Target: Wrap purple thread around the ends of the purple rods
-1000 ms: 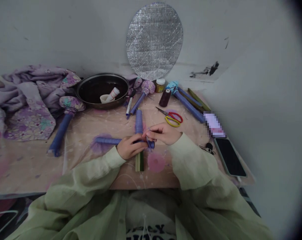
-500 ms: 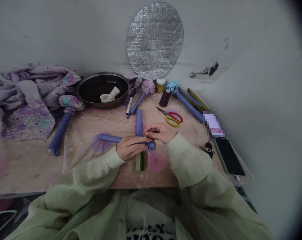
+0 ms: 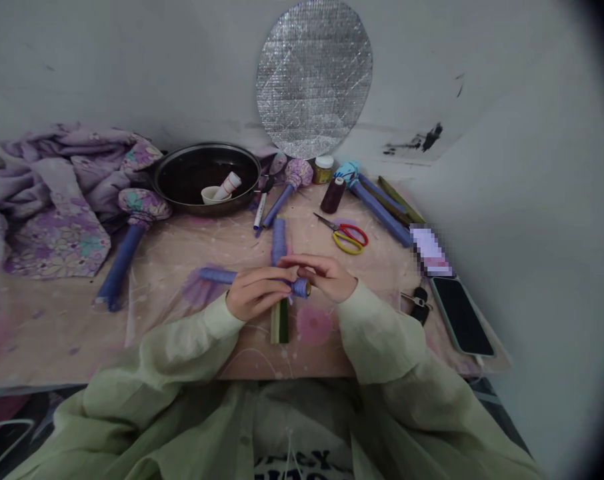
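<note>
A purple-wrapped stick (image 3: pixel 217 275) lies crosswise over an upright stick, whose upper part (image 3: pixel 279 237) is wrapped in the same purple and whose lower part (image 3: pixel 280 323) is bare green. My left hand (image 3: pixel 259 291) is closed around the crosswise stick at the crossing, fingers pressed together. The stick's round, wrapped right end (image 3: pixel 302 287) sticks out past its fingertips. My right hand (image 3: pixel 328 275) bends over the crossing from the right, its fingertips meeting the left hand's. What those fingertips pinch is hidden. A short pale purple tail hangs below the crossing.
Scissors (image 3: pixel 349 236), a dark thread cone (image 3: pixel 333 195) and a jar (image 3: pixel 323 169) lie beyond my hands. Cloth-headed purple sticks (image 3: pixel 122 267) flank a black pan (image 3: pixel 207 207) holding a cup. Phones (image 3: pixel 462 317) and keys (image 3: pixel 420 307) are at right, floral cloth (image 3: pixel 57 233) at left.
My right hand has lowered slightly, and its fingers now reach over the crossing instead of pinching above it. My left hand has shifted a little left along the stick.
</note>
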{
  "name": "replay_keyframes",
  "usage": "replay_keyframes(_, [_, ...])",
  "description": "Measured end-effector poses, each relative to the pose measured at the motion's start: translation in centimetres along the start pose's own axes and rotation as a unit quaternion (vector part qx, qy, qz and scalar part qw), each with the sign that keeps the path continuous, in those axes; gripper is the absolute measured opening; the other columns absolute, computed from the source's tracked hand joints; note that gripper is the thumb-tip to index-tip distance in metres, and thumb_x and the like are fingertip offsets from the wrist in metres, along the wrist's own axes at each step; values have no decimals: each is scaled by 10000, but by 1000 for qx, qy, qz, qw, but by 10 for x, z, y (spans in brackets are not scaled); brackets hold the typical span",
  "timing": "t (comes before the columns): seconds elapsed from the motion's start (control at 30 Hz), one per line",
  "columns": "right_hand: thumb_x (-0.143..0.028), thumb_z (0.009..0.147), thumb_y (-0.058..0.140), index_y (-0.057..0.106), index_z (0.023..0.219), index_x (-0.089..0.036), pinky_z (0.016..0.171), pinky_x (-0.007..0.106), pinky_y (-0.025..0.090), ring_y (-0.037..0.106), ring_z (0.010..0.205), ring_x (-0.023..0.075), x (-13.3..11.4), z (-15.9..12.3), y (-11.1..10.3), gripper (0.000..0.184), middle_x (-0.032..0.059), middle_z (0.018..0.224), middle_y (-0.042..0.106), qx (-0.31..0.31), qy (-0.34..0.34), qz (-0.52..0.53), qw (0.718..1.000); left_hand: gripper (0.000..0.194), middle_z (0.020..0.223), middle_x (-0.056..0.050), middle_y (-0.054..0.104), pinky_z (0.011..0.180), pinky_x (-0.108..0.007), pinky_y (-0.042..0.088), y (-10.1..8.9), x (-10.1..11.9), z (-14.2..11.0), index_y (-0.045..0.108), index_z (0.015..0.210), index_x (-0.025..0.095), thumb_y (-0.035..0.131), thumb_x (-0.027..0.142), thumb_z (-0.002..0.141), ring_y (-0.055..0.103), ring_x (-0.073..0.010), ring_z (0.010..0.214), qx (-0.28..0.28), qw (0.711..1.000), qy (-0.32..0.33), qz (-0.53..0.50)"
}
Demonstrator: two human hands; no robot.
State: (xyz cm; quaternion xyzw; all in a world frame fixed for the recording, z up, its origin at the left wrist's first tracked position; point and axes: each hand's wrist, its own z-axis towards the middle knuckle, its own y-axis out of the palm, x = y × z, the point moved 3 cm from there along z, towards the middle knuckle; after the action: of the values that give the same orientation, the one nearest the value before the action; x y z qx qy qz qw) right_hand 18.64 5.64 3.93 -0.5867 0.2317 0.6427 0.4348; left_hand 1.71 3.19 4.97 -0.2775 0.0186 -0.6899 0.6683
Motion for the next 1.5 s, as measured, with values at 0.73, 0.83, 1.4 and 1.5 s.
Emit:
replay_keyframes(0.73, [-544,805,528,641,743,-164,628,287,495,575,628,135,26,-29,23,402,25,660,614,140,97,60,984,96,880,-82,691,769,-295,532,4,-19,13,641,866,149,635,99,783,657,-150,820,39,993,-109,29])
replay_keyframes(0.83, [-402,869,486,667,793,-168,598,269,463,565,624,135,12,-33,28,305,36,684,633,162,63,-63,983,82,877,-82,691,779,-301,529,6,-20,12,640,858,151,633,111,787,653,-151,828,38,992,-111,41])
replay_keyframes(1.4, [-170,851,428,619,674,-171,596,273,423,517,599,151,-26,-43,37,261,45,608,581,185,-86,-410,889,76,888,-84,691,788,-283,524,15,-22,7,639,874,141,611,118,806,656,-149,843,-2,993,-117,31])
replay_keyframes(1.5, [-182,854,441,637,706,-177,599,284,428,508,605,155,-29,-44,36,246,49,620,569,229,-92,-395,885,69,884,-88,691,789,-283,526,17,-23,6,645,868,137,612,125,808,655,-150,846,-17,993,-118,24])
